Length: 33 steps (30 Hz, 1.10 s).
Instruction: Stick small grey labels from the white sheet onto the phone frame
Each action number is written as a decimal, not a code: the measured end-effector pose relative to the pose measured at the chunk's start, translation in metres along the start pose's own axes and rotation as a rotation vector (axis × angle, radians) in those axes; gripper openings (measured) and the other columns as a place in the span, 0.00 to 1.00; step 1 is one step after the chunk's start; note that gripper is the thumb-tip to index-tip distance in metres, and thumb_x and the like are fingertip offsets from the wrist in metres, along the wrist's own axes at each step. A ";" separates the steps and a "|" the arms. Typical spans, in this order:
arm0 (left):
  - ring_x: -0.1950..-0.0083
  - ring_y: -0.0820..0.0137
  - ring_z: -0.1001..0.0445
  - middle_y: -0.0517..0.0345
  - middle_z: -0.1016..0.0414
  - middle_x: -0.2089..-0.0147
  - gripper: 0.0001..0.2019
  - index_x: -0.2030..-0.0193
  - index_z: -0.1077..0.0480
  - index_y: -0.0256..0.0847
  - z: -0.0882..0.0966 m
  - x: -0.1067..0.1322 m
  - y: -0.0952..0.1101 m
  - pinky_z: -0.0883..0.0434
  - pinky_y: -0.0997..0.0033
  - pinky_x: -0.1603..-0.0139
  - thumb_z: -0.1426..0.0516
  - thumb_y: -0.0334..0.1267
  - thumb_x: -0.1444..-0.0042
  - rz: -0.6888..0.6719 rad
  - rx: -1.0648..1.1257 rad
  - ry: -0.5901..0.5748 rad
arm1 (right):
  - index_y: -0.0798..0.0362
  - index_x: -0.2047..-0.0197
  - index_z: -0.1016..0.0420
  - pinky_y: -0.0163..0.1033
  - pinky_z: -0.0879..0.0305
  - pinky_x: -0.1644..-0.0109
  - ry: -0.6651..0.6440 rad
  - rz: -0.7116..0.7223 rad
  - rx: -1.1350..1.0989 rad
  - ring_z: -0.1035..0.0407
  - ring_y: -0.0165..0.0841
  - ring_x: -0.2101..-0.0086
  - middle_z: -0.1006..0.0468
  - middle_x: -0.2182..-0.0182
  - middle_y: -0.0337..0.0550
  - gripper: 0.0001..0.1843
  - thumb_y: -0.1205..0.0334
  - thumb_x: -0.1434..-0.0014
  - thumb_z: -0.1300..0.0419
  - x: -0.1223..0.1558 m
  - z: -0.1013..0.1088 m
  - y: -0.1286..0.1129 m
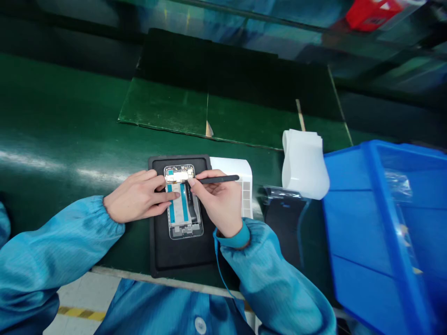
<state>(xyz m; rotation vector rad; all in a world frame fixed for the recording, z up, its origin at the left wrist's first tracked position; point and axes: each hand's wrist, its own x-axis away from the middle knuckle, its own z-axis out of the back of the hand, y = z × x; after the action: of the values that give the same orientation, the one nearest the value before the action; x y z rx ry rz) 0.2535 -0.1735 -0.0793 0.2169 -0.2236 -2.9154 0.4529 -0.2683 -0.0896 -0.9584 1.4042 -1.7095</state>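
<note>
You have one phone (177, 213) opened up, lying on one black tray (179, 260) at the near edge of the green bench (70, 139). Two long teal strips (184, 203) run down its pale inner face. Your right hand (220, 202) pinches one slim, matte black tool (221, 179) over the phone's far end; your left hand (138, 195) is unclenched, laid over the phone's left edge, thumb and forefinger stretched across it. To the right are one glossy white sheet (230, 164) with grey squares, one curled white wad (303, 163), one dark, shiny pouch (284, 223) and one smooth blue bin (359, 209). A flat green board (167, 104) with worn edges lies farther off. Your fingers cover the tool's tip, the tray hides part of the sheet, the right edge crops the bin, and the red box (373, 14) far right is blurred.
</note>
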 end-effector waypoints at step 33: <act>0.58 0.53 0.21 0.47 0.23 0.61 0.24 0.37 0.48 0.35 0.048 0.045 -0.070 0.28 0.60 0.57 0.54 0.38 0.40 0.904 -0.126 -0.186 | 0.55 0.63 0.24 0.42 0.25 0.61 -0.027 0.149 -0.133 0.24 0.36 0.69 0.20 0.68 0.44 0.20 0.48 0.49 0.29 0.003 0.052 -0.008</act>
<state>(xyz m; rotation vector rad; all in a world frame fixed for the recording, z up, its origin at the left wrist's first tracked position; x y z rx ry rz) 0.1882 -0.1090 -0.0493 -0.1491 -0.1176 -2.0342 0.4968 -0.2938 -0.0745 -0.9197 1.5473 -1.5048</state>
